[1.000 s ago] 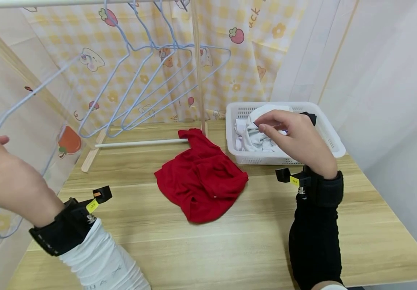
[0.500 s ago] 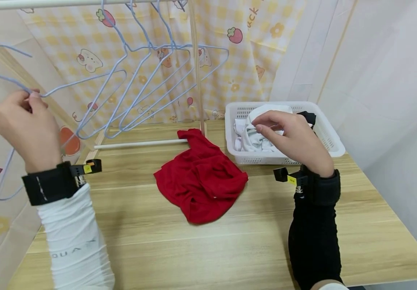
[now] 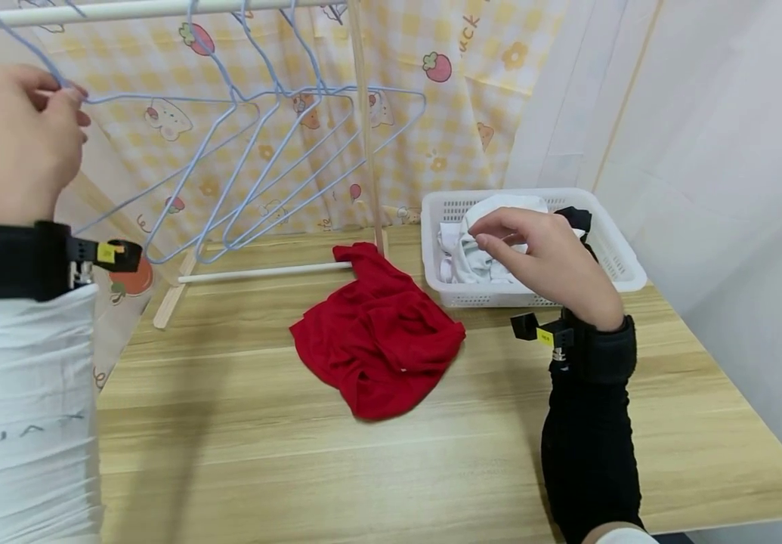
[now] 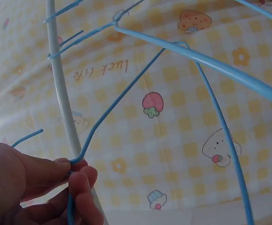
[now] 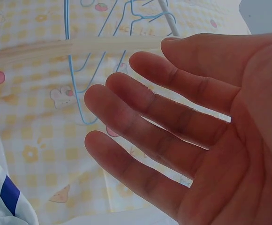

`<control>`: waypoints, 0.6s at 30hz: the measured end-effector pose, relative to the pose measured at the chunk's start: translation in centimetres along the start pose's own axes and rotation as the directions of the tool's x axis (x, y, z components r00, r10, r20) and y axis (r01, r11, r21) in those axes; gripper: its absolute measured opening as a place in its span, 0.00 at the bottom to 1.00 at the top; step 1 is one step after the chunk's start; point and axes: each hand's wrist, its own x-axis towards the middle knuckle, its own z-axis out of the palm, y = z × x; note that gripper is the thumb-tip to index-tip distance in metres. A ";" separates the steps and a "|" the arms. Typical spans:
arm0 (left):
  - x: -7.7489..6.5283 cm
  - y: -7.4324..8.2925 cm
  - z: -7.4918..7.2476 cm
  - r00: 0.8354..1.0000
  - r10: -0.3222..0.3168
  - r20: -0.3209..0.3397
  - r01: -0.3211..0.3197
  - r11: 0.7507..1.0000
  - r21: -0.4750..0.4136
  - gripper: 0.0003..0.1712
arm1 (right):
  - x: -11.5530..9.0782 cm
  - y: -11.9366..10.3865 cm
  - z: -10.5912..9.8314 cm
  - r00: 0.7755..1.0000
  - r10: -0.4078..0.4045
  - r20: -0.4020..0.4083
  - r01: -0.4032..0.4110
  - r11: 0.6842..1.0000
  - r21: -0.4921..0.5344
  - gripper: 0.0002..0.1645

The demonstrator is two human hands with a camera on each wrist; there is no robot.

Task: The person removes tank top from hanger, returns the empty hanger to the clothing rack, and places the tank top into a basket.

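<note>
At the upper left of the head view, my left hand (image 3: 20, 143) pinches a blue wire hanger (image 3: 153, 97) at the neck below its hook. The hook overlaps the white rail (image 3: 125, 9) of the rack there. In the left wrist view, thumb and fingertips close round the bent wire (image 4: 98, 122) beside the rail. My right hand (image 3: 550, 253) hovers over the white basket (image 3: 434, 283) with relaxed fingers and nothing in them; its palm shows in the right wrist view. A crumpled red garment (image 3: 380, 340) lies on the table between the two arms.
Several more blue hangers (image 3: 271, 121) hang from the rail near the wooden rack post (image 3: 366, 128). White and black clothes (image 3: 475, 253) fill part of the basket. A low white bar (image 3: 268, 270) spans the rack's base. A checked curtain (image 3: 472, 143) covers the back.
My left hand has brought the hanger into view from the left and lifted it until its hook is at the rail. The right hand and red garment have barely moved.
</note>
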 end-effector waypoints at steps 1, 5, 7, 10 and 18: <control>0.3 0.4 -0.1 1.000 0.015 0.025 -0.015 1.000 0.002 0.30 | 0.0 0.0 0.0 1.000 -0.002 0.001 0.002 1.000 0.000 0.11; 1.4 2.2 0.0 0.990 0.086 0.113 -0.087 0.996 0.006 0.30 | -0.1 0.0 -0.1 1.000 -0.003 0.001 0.003 1.000 0.001 0.11; 1.9 3.0 0.2 0.981 0.137 0.138 -0.139 0.990 0.007 0.29 | -0.1 0.1 -0.2 1.000 -0.004 0.000 0.004 1.000 0.001 0.11; 2.5 4.2 0.6 0.967 0.194 0.165 -0.199 0.980 0.013 0.28 | 0.0 0.1 -0.3 1.000 -0.009 0.000 0.009 1.000 0.003 0.11; 3.6 4.3 3.1 0.933 0.271 0.235 -0.278 0.961 -0.003 0.25 | -0.2 0.3 -0.5 1.000 -0.019 0.000 0.019 1.000 0.013 0.11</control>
